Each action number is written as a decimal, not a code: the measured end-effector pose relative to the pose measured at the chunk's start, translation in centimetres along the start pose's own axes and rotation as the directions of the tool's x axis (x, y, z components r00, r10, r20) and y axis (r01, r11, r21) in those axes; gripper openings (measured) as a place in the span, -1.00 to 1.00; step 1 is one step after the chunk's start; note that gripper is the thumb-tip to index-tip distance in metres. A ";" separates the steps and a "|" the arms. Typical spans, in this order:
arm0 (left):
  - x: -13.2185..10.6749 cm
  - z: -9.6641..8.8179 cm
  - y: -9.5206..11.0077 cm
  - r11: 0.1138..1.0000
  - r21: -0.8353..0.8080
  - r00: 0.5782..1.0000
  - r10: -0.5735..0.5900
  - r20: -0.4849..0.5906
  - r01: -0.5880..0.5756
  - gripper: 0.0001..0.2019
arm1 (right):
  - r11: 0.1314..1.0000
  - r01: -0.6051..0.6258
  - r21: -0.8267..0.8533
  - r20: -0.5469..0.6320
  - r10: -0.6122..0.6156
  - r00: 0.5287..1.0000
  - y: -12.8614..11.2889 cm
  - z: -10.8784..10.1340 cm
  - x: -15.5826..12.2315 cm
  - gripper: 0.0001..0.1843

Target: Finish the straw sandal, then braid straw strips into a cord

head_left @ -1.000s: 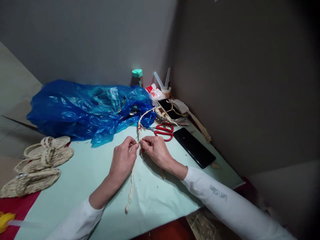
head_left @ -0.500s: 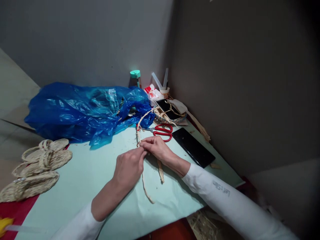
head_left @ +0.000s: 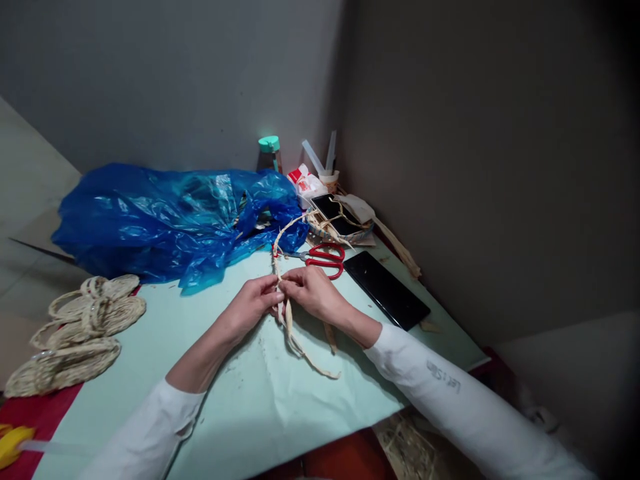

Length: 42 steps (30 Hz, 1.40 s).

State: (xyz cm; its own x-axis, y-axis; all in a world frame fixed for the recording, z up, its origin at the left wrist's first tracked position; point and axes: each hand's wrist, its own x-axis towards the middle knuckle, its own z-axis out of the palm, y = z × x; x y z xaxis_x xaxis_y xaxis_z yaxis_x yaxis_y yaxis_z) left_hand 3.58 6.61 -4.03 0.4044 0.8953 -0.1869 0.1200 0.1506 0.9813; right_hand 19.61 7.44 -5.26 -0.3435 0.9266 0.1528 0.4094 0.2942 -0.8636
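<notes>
Both hands meet over the pale green table cover (head_left: pixel 240 393). Between thumb and fingers, my left hand (head_left: pixel 256 300) pinches a tan strip of plant fibre (head_left: pixel 289 320). My right hand (head_left: pixel 313 290) pinches the same fibre just beside it, its fingers closed. From the hands a twisted fibre cord (head_left: pixel 277 257) runs up and curves back toward the basket. Loose strip ends hang below, and one trails to the right over the cover. Red-handled scissors (head_left: pixel 325 260) lie just beyond my right hand. Exactly how the strands cross at the fingertips is hidden.
A large blue plastic bag (head_left: pixel 145 220) fills the back left. Woven straw sandals (head_left: pixel 65 363) lie at the left edge. A black phone (head_left: pixel 387 290) rests at right, near a small basket (head_left: pixel 345 233) holding another dark device. A green-lidded jar (head_left: pixel 270 153) stands by the wall.
My left hand has turned from knuckles-up to a thumb-side pinch, slightly left and up. The loose fibre ends have swung right. My right hand stays nearly in place.
</notes>
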 end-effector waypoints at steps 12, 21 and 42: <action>0.3 -0.6 0.0 0.911 0.398 0.993 0.118 0.003 -0.109 -0.90 | 0.835 -0.042 -0.548 0.010 0.056 0.998 -2.4 -0.2 -0.8 -0.75; 0.3 0.5 -0.1 0.806 0.587 0.965 0.209 -0.157 -0.080 -0.79 | 0.842 -0.002 -0.539 0.051 0.035 0.998 -1.7 0.0 -1.1 -0.80; -0.3 0.1 -0.9 0.954 0.300 0.975 0.086 -0.204 -0.021 -0.68 | 0.742 -0.047 -0.669 0.046 0.105 0.993 -3.7 1.8 -2.4 -0.67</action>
State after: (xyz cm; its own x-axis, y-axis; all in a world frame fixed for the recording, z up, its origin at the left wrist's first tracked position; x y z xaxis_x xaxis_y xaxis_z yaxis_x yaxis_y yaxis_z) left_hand 3.47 6.14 -4.86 0.2195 0.9716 -0.0886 0.3779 -0.0009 0.9259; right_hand 17.35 3.64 -3.28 -0.3375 0.9405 0.0389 0.8855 0.3312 -0.3260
